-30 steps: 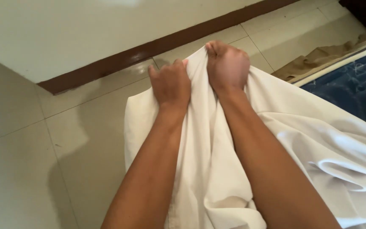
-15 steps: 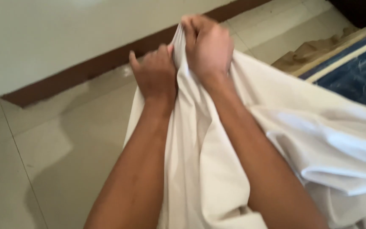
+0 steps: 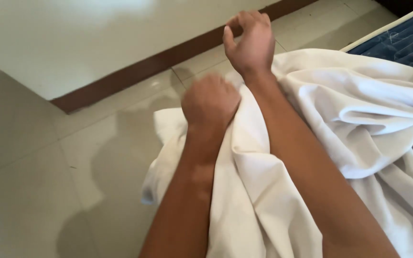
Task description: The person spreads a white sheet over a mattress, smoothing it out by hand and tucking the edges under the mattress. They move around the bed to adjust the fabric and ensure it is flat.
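White sheet (image 3: 264,191) bunched in the clenched left hand (image 3: 210,102); right hand (image 3: 249,43) lifted, fingers loosely curled, empty.

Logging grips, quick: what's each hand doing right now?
Left hand: closed in a fist on the white sheet.
Right hand: raised, fingers loosely curled, holding nothing visible.

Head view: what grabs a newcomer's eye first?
The big crumpled white sheet spilling from the right across the pale tiled floor. At centre the left hand is fisted in its folds, while the right hand is raised above it, fingers curled loosely, near the dark baseboard.
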